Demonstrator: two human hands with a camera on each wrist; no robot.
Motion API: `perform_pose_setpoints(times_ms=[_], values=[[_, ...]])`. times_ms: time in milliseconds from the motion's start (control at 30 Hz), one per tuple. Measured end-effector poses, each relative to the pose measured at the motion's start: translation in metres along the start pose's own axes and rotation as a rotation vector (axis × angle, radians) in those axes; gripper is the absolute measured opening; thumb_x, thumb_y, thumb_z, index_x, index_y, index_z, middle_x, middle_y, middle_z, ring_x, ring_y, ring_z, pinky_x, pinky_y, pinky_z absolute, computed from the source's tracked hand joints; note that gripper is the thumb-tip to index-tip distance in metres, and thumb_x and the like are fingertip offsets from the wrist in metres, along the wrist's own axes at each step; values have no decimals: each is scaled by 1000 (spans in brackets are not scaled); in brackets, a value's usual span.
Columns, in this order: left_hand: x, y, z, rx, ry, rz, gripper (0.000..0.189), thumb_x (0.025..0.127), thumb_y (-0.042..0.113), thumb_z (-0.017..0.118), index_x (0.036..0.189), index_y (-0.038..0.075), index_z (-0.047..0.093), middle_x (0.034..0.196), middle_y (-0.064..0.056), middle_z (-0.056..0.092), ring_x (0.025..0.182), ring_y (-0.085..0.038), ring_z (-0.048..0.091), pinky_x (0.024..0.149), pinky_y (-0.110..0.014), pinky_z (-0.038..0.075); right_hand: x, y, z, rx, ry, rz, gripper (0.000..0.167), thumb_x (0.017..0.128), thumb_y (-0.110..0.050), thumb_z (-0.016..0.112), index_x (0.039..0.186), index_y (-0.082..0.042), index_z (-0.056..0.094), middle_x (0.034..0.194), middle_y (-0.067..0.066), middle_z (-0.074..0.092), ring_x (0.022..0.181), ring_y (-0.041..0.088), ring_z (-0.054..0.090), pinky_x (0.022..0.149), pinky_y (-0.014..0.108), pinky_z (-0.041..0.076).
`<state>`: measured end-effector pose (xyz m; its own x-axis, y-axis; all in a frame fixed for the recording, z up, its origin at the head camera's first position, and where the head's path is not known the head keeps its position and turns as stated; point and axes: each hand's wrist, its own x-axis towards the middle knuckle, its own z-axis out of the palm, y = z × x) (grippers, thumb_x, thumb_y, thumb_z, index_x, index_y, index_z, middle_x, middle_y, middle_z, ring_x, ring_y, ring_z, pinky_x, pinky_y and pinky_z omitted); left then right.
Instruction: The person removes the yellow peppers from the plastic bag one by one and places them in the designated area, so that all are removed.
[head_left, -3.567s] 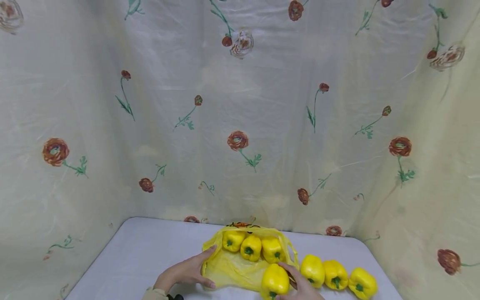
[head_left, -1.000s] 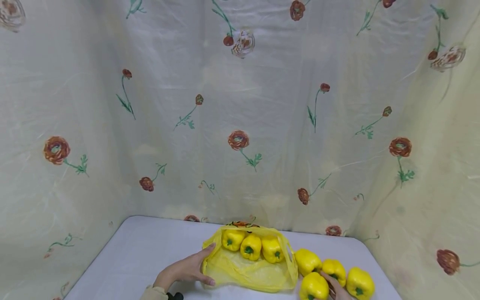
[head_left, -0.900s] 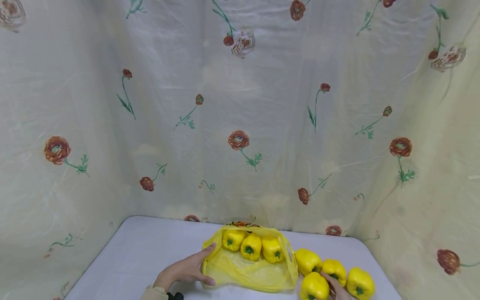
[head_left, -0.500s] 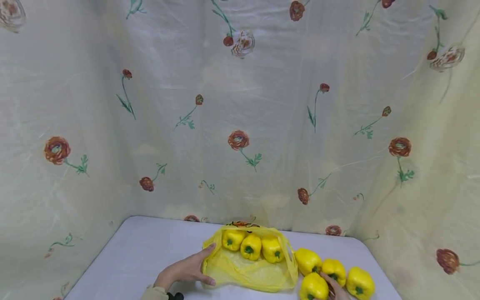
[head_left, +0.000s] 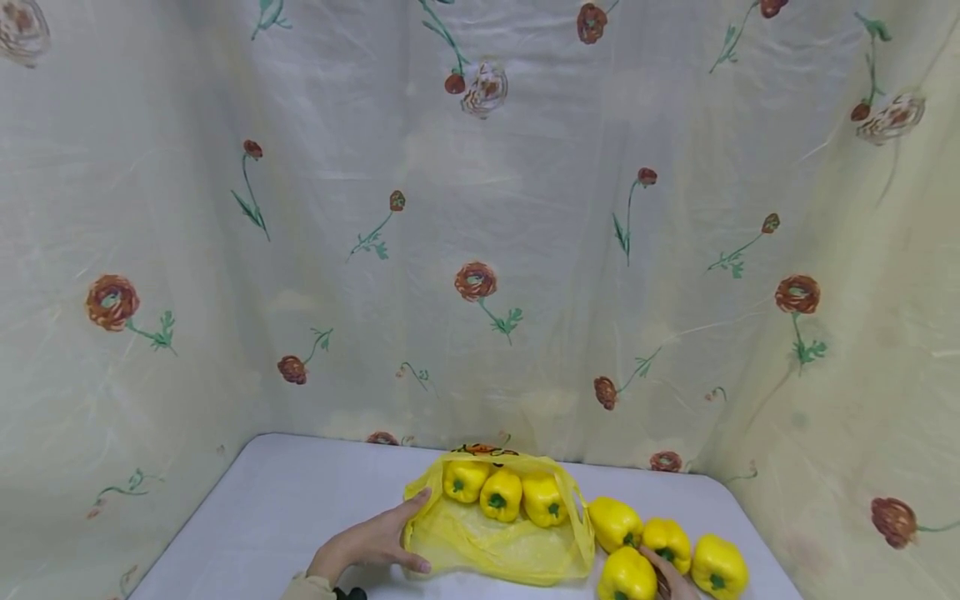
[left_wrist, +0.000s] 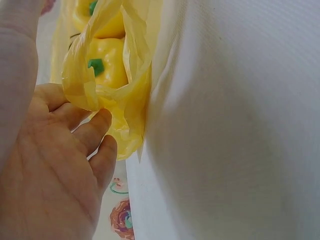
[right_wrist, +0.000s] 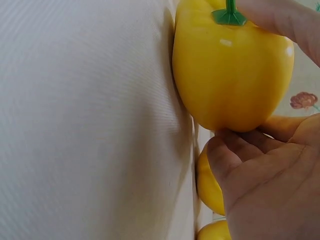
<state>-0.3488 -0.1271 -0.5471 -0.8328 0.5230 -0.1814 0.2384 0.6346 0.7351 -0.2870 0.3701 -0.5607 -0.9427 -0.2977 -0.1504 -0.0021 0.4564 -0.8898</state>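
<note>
A translucent yellow plastic bag (head_left: 480, 546) lies on the white table with its mouth facing me, and three yellow bell peppers (head_left: 501, 495) sit in a row inside. My left hand (head_left: 371, 540) is at the bag's left edge, its fingers and thumb spread apart. In the left wrist view, the fingertips (left_wrist: 104, 120) touch the thin plastic. My right hand (head_left: 671, 579) grips another yellow bell pepper (head_left: 626, 575) at the bag's right. The right wrist view shows the thumb near that pepper's (right_wrist: 232, 70) green stem and the fingers curled at its other end.
Three more yellow bell peppers stand close by on the right: one beside the bag (head_left: 613, 523), a middle one (head_left: 666, 542) and an outer one (head_left: 720, 567). A floral curtain (head_left: 480, 367) surrounds the white table (head_left: 300, 492) at the back and sides.
Since the earliest frame, my right hand has moved the front pepper rightward from the bag's mouth, and the pepper beside the bag has shifted left. Over the last second little has changed.
</note>
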Motion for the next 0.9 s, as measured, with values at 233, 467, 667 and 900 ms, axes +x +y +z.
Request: perform_pose_setpoints(times_ms=[233,467,667,900], values=[[0,-3,-1,-14,-4,18,110,76,53,76,156,15,12,162,-11,15,147,-37,19,114,-61,24,-2,3,1,63,-8,-28,94,92,-27,66,141,25,4,145,48,3,93,-31,32,98,20,48],[0,-3,0,-23,-5,18,110,75,52,77,156,15,12,162,-11,15,147,-37,19,114,-62,24,-4,-9,12,-75,177,55,88,87,-29,72,143,16,22,147,39,25,131,35,46,107,50,40],[0,-4,-1,-25,-4,24,109,76,52,76,156,15,12,162,-11,15,147,-37,19,114,-62,24,-3,-18,13,-59,202,174,100,80,-40,78,147,9,21,152,34,23,138,53,23,111,63,28],[0,-3,0,-4,1,10,110,75,54,76,156,15,13,162,-11,16,147,-37,21,114,-62,25,-6,-21,13,-38,235,161,97,81,-45,75,149,3,24,152,29,31,141,49,24,113,60,27]])
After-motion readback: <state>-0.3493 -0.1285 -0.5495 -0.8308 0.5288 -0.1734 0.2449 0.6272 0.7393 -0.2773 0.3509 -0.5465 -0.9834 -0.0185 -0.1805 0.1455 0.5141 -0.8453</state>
